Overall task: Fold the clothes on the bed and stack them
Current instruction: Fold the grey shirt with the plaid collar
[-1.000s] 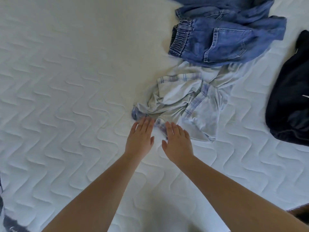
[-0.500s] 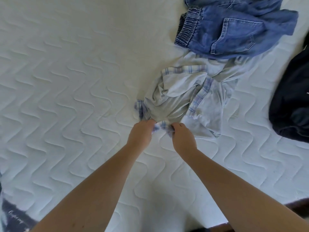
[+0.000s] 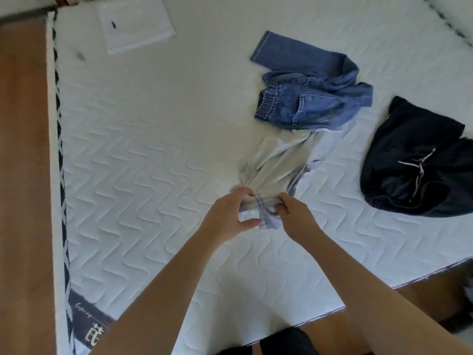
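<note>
A pale blue shirt with plaid trim (image 3: 275, 165) is stretched out on the white quilted mattress (image 3: 158, 160). My left hand (image 3: 231, 217) and my right hand (image 3: 297, 217) both pinch its near edge, close together, and hold that edge lifted off the bed. The shirt's far end lies under the crumpled blue jeans (image 3: 307, 96). A dark navy garment with a white drawstring (image 3: 419, 165) lies in a heap at the right. A folded white garment (image 3: 135, 21) sits at the far left of the bed.
The mattress's left border with dark trim (image 3: 60, 160) runs beside a brown wooden floor (image 3: 23, 175). The near edge of the bed (image 3: 384, 290) crosses the lower right, with floor beyond it.
My hands went from lying flat at the shirt's edge to pinching it, then pulled it toward me and up, stretching the shirt long. The view has pulled back to show more of the bed.
</note>
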The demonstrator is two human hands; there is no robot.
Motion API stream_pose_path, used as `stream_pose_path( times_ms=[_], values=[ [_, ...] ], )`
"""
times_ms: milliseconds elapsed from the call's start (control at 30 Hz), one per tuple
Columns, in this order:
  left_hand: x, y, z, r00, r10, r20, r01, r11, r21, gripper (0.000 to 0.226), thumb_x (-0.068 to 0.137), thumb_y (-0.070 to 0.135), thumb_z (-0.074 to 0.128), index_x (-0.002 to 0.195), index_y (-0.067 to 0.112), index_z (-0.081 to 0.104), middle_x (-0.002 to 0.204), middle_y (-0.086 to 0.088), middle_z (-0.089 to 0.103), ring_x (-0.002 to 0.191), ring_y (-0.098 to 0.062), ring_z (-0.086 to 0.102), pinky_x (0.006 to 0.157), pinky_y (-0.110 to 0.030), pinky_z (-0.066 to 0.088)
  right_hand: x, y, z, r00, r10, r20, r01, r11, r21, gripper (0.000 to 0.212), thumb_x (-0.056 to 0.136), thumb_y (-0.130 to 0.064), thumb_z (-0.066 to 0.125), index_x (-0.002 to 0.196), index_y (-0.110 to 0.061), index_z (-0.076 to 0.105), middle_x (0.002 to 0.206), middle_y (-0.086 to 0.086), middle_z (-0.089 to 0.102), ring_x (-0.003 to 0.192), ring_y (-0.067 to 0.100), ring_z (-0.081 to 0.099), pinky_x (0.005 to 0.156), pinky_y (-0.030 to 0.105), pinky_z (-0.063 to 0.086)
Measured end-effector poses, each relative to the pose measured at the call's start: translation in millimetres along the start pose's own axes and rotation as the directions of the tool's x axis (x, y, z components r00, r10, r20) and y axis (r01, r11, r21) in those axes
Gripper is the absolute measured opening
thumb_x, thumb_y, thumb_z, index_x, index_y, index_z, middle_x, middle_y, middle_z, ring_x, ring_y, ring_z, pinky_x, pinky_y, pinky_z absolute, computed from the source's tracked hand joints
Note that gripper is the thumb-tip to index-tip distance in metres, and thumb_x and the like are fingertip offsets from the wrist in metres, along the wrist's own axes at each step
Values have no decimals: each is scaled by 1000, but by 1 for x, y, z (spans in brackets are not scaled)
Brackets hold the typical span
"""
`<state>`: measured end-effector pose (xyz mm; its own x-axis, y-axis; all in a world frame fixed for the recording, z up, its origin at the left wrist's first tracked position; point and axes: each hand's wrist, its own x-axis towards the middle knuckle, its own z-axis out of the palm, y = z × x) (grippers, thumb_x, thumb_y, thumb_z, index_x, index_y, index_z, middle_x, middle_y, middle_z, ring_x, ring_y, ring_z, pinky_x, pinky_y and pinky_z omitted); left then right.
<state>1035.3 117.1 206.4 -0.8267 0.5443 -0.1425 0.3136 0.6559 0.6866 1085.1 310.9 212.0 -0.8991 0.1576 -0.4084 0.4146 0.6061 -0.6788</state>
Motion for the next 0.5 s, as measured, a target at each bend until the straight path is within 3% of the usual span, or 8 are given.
stream_pose_path(
  times_ms=[133,267,367,500],
  values=[
    [-34,17,-28,995,97,-12,-89,950,298,40,85,17,67,122,23,53,93,3,66,81,-20,64,68,-31,52,-49,-23,-30,992,-106,74,111,992,-64,18,100,-22,47,84,-14,53,69,0,59,66,22,56,54,17,35],
    [-81,33,-57,994,108,-21,-90,913,398,32,83,10,61,113,22,58,92,2,64,82,-22,62,62,-33,48,-97,-55,-40,980,-156,122,173,974,-144,16,94,-37,59,88,-24,52,62,-4,60,58,10,55,52,19,37],
    [-117,42,-84,996,70,-50,-44,916,399,29,83,12,60,109,23,56,94,3,65,84,-22,61,66,-33,48,-122,-83,-39,953,-215,212,266,931,-250,11,87,-19,64,92,-24,56,79,-8,60,72,15,58,54,17,36],
    [-147,48,-123,992,111,-62,-77,910,408,31,83,19,62,112,25,54,94,4,64,77,-21,58,61,-28,40,-145,-111,-38,927,-278,253,364,832,-418,33,79,-5,60,110,-14,62,99,0,53,89,20,53,71,29,38]
  ],
)
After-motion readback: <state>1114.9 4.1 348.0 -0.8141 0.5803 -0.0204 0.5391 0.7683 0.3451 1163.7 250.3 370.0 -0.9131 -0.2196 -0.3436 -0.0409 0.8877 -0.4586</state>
